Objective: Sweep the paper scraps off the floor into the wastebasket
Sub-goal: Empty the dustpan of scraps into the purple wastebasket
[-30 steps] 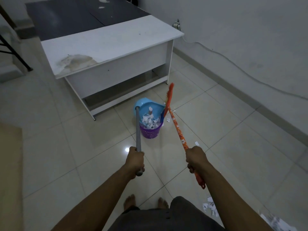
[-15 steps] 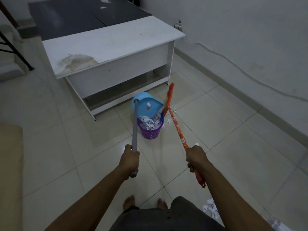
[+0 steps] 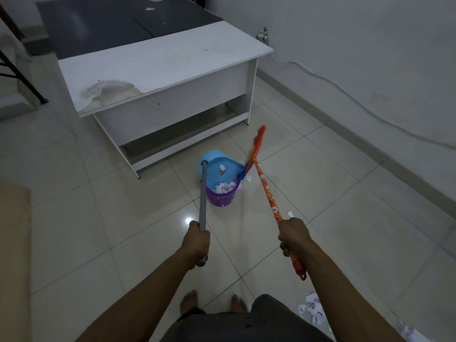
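My left hand [image 3: 197, 239] grips the grey handle [image 3: 203, 196] of a blue dustpan [image 3: 217, 166], which is tipped over a purple wastebasket [image 3: 222, 197] holding white paper scraps. A couple of scraps cling to the pan's inside. My right hand [image 3: 293, 234] grips the orange patterned handle of a broom [image 3: 267, 193]; its orange bristle head [image 3: 256, 146] rests against the pan's right edge. One scrap [image 3: 248, 178] lies by the basket, another [image 3: 291, 214] near my right hand. A pile of scraps [image 3: 312, 311] lies on the floor at lower right.
A white desk [image 3: 160, 67] stands just behind the wastebasket, with a dark tabletop [image 3: 118, 23] beyond it. A wall with a cable [image 3: 345, 92] runs along the right. My bare feet [image 3: 190, 301] stand on the tiled floor. A black stand leg [image 3: 22, 77] is at far left.
The dustpan has tipped up further over the wastebasket and most scraps have slid from it into the basket. My left hand pulled back slightly; the broom stayed nearly still.
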